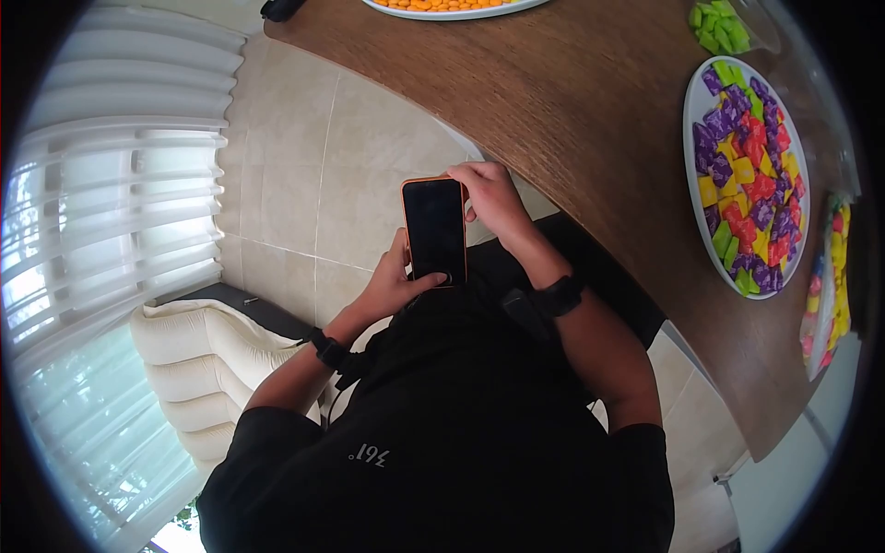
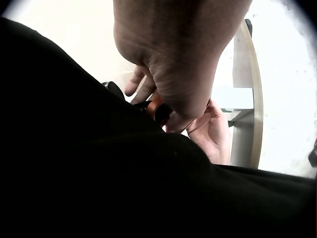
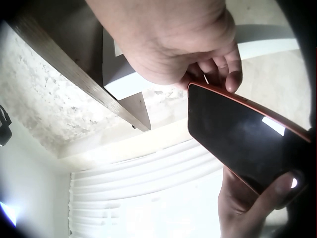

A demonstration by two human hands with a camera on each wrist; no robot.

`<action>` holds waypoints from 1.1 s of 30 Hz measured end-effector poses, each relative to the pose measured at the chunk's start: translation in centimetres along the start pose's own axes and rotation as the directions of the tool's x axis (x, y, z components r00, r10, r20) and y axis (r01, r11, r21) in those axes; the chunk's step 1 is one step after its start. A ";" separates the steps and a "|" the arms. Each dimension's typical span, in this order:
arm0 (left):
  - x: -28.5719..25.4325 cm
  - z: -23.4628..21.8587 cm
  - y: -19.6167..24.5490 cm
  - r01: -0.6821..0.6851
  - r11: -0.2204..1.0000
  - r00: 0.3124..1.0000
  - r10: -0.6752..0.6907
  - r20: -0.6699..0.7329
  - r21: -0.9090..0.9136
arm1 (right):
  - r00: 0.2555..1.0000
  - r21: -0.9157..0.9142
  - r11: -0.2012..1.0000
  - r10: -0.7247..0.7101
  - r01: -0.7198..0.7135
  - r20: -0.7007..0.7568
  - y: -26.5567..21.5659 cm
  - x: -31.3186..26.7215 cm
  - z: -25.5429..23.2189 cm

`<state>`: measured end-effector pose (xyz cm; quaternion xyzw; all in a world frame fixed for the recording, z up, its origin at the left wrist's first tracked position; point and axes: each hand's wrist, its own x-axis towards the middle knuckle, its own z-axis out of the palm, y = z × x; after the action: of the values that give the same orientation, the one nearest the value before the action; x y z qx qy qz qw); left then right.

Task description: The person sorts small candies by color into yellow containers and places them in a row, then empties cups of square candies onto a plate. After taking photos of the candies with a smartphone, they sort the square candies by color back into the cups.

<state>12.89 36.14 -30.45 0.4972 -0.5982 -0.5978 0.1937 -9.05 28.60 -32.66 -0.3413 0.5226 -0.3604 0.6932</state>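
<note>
A smartphone [image 1: 435,230] with a dark screen and an orange case is held upright in front of the person's body. My left hand [image 1: 395,284] grips its lower end, with the thumb lying over the bottom of the screen. At the phone's upper right corner, the curled fingers of my right hand [image 1: 495,201] hold the edge. The right wrist view shows the screen of the phone [image 3: 233,129] with a bright reflection, and the left thumb on it. In the left wrist view, the left hand [image 2: 173,84] hides most of the phone.
Beside the person stands a brown wooden table [image 1: 590,120]. On it are an oval plate [image 1: 690,184] of colourful wrapped sweets, a tub of green pieces [image 1: 722,28], a bag of sweets [image 1: 830,286] and a dish of orange pieces [image 1: 461,9]. A cream cushioned seat [image 1: 198,369] stands at left.
</note>
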 end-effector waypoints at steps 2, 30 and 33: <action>0.1 -0.1 0.0 -0.010 1.000 1.000 0.010 -0.003 -0.007 | 1.000 0.016 1.000 -0.003 0.003 0.005 -0.2 -0.1 -0.1; 3.2 -5.2 2.9 0.298 0.699 0.952 -0.169 0.254 -0.650 | 0.993 -0.276 0.954 -0.117 0.112 0.000 0.7 0.0 -0.8; 3.5 -4.8 2.5 0.274 0.617 0.962 -0.187 0.201 -0.737 | 0.993 -0.333 0.935 -0.107 0.120 0.056 0.4 -0.9 0.2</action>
<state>14.42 30.19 -28.45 0.4112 -0.2333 -0.8376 0.2738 -8.99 29.56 -32.49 -0.4907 0.5431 -0.2990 0.6123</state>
